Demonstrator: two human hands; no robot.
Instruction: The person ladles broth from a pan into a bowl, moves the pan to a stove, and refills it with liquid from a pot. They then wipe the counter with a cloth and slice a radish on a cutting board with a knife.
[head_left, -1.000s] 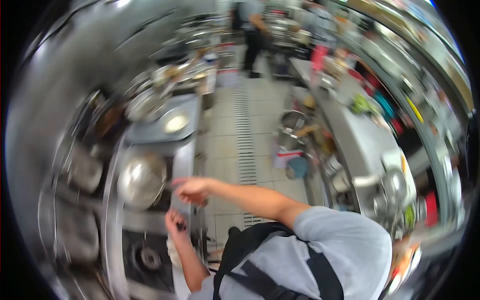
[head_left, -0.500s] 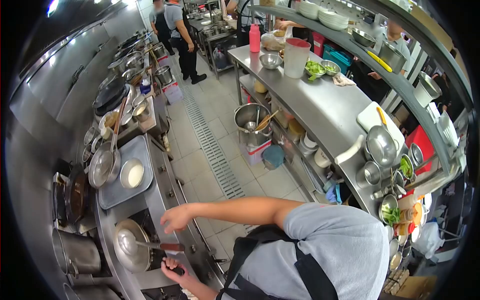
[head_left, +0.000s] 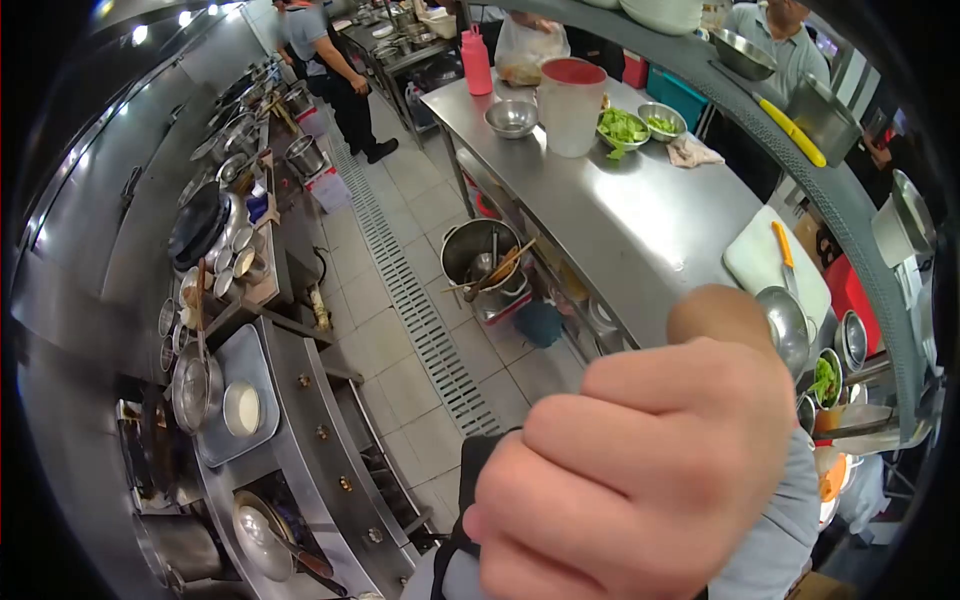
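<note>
My right hand (head_left: 630,470) is raised very close to the camera, its fingers curled into a fist with the knuckles facing me. Whatever the fist may hold is hidden. Behind it, the bent right arm (head_left: 722,312) shows in part above the steel table. My left hand is out of view. At the lower left, a pan (head_left: 258,545) sits on the stove, with a wooden-handled ladle (head_left: 318,565) lying in it. Farther along the stove, a metal tray (head_left: 262,345) holds a bowl of white contents (head_left: 242,408) beside a round strainer (head_left: 197,390).
A steel table (head_left: 600,250) runs along the right, bearing a pitcher (head_left: 572,105), greens (head_left: 622,126) and a cutting board (head_left: 760,235) with a knife. A pot of utensils (head_left: 465,240) stands low by the floor drain (head_left: 400,290). Another person (head_left: 335,60) stands at the far end.
My right hand has come up from beside the pan to just before the camera, now a fist. My left hand has left the view. The camera view has shifted, putting the pan lower.
</note>
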